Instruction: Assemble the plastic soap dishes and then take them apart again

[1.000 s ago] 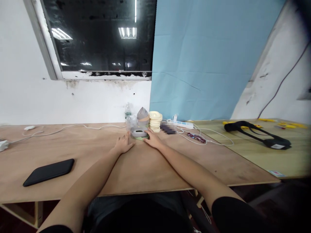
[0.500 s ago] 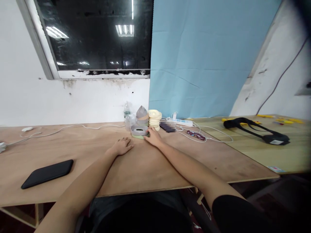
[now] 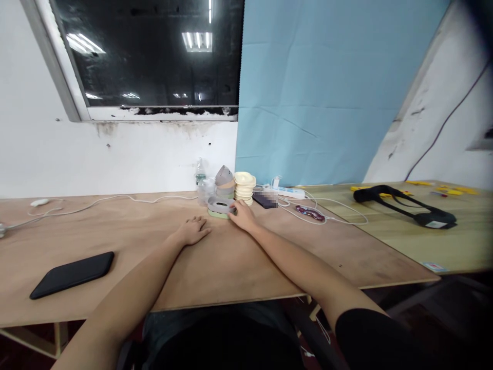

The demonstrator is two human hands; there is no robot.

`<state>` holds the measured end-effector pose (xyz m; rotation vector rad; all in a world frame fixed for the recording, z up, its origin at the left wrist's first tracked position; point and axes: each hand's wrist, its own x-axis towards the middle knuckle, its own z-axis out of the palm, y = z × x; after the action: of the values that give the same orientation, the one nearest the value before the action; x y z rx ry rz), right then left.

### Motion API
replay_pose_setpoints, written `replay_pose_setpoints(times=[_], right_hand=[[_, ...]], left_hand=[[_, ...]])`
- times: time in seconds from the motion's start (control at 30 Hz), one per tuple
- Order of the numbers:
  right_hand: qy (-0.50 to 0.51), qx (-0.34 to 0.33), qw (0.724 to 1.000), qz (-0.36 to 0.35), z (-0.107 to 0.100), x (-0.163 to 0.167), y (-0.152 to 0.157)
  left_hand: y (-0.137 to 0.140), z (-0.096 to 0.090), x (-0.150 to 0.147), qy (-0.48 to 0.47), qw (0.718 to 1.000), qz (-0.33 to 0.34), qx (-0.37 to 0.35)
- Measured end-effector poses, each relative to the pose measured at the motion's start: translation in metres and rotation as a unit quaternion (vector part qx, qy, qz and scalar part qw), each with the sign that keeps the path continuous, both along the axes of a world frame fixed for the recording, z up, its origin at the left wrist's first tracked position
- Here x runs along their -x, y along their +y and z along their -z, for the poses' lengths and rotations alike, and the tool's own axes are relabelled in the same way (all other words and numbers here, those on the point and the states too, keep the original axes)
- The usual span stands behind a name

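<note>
My left hand lies palm down on the brown wooden table, holding nothing, its fingers stretched forward. My right hand has its thumb and fingers at the right side of a low oval container, which has a pale green base and a grey top with a dark slot. Just behind it stand a taller grey container with a tan band and a crumpled clear plastic bag. A stack of cream-coloured dishes rises beyond my right fingers. The fingertips on the oval container are partly hidden.
Against the wall stands a clear bottle. A dark phone, a white power strip and cables lie to the right. A black case lies at the left. A black strap-like frame rests on the neighbouring table.
The grey top of the oval container looks flatter, with its slot seen more plainly and pale inside. My right hand stays at its side; my left hand keeps still. The view has shifted slightly.
</note>
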<state>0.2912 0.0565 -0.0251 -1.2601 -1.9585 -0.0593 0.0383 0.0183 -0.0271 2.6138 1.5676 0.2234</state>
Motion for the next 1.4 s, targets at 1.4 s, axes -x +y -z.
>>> replay_pose_setpoints(times=[1.4], right_hand=[[0.027,-0.163,0.979,0.115,-0.055,-0.049,0.047]], left_hand=[[0.004,0.008,0.004,-0.085,0.996,-0.001,0.001]])
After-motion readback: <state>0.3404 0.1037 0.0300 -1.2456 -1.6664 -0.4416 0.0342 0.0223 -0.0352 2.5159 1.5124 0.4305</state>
